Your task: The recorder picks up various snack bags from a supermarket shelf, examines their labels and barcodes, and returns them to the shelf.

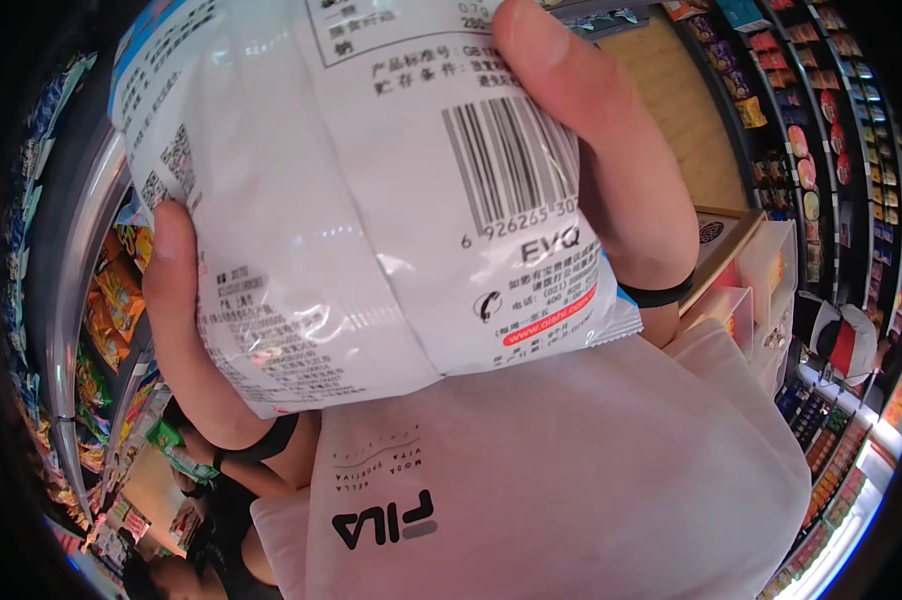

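Note:
A puffed plastic snack bag (308,225) fills the upper middle of the view, close to the camera. Its white back panel, with a barcode and printed text, faces me, and blue shows at its edges. My left hand (184,322) grips the bag's left side, the thumb lying on the front surface. On the right side my right hand (601,112) holds it, with the thumb pressed near the barcode. The other fingers of both hands are hidden behind the bag. Below hangs the pale shirt I wear, and each wrist has a black band.
Shelves of orange and green snack bags (113,300) curve along the left. A person in black (226,525) at lower left holds a green packet (173,450). Clear plastic bins (770,262) stand at right, before tall racks of packets (803,112). Another person (845,337) is at far right.

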The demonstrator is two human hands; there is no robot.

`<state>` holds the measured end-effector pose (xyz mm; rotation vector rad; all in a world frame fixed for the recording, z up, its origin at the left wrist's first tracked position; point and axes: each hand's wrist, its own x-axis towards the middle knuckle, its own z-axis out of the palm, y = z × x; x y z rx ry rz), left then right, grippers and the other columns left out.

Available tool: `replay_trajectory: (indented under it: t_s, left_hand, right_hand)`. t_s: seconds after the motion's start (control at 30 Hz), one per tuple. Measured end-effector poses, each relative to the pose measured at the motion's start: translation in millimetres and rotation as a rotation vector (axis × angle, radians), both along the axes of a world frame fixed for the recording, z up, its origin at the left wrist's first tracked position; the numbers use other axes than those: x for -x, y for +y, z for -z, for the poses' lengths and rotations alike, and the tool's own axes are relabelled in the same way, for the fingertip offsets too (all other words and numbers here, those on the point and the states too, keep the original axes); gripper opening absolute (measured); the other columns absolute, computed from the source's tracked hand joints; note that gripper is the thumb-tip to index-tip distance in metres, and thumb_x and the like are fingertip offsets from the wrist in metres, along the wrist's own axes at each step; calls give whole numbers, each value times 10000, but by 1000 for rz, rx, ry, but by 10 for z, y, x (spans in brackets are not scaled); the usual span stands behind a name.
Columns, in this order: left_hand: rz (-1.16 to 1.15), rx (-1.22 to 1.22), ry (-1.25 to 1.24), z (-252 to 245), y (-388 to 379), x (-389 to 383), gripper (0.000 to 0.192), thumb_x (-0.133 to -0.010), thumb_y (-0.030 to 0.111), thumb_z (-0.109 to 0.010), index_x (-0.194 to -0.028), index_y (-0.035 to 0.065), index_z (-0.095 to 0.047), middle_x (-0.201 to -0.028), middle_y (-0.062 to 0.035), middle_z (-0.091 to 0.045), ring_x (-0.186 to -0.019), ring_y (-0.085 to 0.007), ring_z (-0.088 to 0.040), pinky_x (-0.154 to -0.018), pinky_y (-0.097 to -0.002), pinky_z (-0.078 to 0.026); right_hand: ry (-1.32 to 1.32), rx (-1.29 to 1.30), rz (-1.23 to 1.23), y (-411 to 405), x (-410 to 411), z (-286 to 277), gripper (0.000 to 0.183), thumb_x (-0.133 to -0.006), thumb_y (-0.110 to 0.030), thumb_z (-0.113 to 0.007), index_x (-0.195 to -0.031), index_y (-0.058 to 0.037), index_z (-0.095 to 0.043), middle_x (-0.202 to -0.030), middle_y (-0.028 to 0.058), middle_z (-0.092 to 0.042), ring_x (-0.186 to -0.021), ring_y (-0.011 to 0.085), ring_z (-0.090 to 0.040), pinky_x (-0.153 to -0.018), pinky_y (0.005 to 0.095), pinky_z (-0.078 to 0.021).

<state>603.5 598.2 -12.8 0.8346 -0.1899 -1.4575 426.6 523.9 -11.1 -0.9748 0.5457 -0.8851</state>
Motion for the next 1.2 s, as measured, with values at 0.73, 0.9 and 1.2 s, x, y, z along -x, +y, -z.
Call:
replay_trajectory:
  t_s: [0.73, 0.9, 1.2]
  left_hand:
    - [430, 733, -1294, 21, 19, 298, 1148, -665, 315, -825, -1442, -29, -53, -1462, -342, -82, -1366, -479, -143, -1085, -531, -206]
    - [-108, 706, -1466, 692, 35, 481, 850, -775, 254, -732, -1408, 72, -194, -1395, -401, -159, -1278, -567, -266, -954, -728, -250]
    - [-660, 959, -2230, 125, -288, 187, 484, -814, 328, -665, -1261, 325, -480, -1362, -96, -444, -1184, -404, -466, -943, -576, -402]
  right_hand:
    - [-260, -421, 119, 238, 510, 800, 509, -959, -283, -441, -1380, -15, -345, -1308, 124, -492, -1147, 201, -531, -922, 327, -462]
    - [-220, -384, 89, 294, 257, 829, 495, -956, -267, -450, -1373, -18, -359, -1298, 133, -501, -1132, 218, -543, -912, 347, -472]
    - [-33, 3, 325, -263, -381, 788, 469, -951, -239, -466, -1359, -23, -384, -1280, 148, -518, -1105, 249, -563, -894, 384, -491]
